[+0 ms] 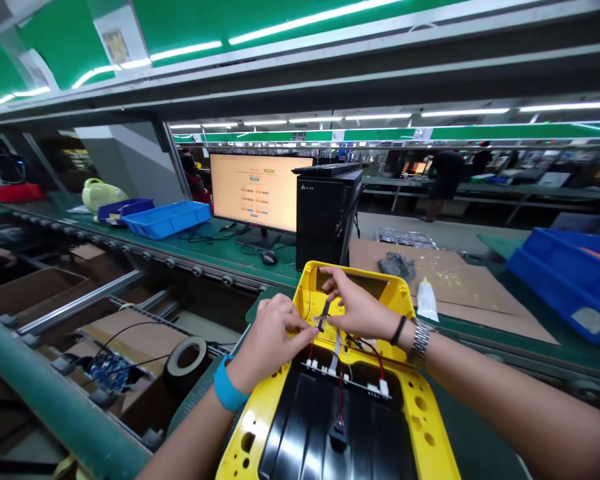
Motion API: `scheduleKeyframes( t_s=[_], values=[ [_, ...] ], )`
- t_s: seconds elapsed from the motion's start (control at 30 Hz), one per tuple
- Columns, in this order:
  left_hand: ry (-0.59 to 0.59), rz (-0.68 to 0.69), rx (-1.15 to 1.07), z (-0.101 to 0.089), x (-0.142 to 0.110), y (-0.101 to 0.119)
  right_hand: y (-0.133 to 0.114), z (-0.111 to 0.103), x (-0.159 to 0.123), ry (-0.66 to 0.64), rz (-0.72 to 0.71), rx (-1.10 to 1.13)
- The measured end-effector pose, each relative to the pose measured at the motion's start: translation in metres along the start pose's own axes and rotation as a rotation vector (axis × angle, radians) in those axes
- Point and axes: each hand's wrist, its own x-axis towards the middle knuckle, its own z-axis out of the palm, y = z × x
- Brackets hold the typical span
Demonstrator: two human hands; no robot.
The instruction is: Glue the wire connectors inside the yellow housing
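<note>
A yellow plastic housing (420, 413) lies on the bench in front of me, with a black panel (330, 427) set into its near half. A white connector strip (347, 381) crosses the panel, and red and black wires run from it. My left hand (267, 340) and my right hand (357, 307) meet above the housing. Their fingers pinch a small dark wire part (323, 316) from either side. A blue wristband circles my left wrist, while a metal watch and a dark band sit on my right.
Behind the housing stand a monitor (257, 190) and a black computer tower (325, 213). A cardboard sheet (480, 287) holds a white tube (427, 300). Blue trays (167, 219) sit left, a blue crate (570, 287) right. Below left lie a tape roll (187, 360) and a circuit board (109, 371).
</note>
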Motion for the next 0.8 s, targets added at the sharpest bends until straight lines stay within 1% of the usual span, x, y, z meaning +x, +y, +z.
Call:
scheduleKeyframes(
  t_s=[0.07,0.17,0.3,0.37,0.47,0.57,0.7,0.8],
  values=[
    [-0.002,0.003,0.07,-0.002,-0.003,0.0,0.0,0.002,0.004,0.003,-0.07,0.242],
    [-0.044,-0.016,0.023,-0.005,-0.007,-0.002,0.004,0.007,0.014,-0.072,-0.086,0.563],
    [-0.101,-0.079,-0.148,-0.006,-0.011,-0.004,0.019,0.016,0.025,-0.183,-0.024,0.753],
    [-0.103,-0.108,-0.191,-0.006,-0.012,-0.004,0.027,0.02,0.027,-0.237,-0.002,0.804],
    [-0.112,-0.145,-0.194,-0.006,-0.013,-0.006,0.035,0.025,0.026,-0.291,0.006,0.795],
    [-0.111,-0.158,-0.208,-0.005,-0.014,-0.008,0.037,0.029,0.025,-0.303,0.001,0.773],
    [-0.073,-0.175,-0.216,-0.005,-0.013,-0.008,0.037,0.033,0.024,-0.314,-0.002,0.78],
    [-0.08,-0.177,-0.209,-0.005,-0.012,-0.007,0.038,0.037,0.024,-0.312,0.001,0.766]
  ],
)
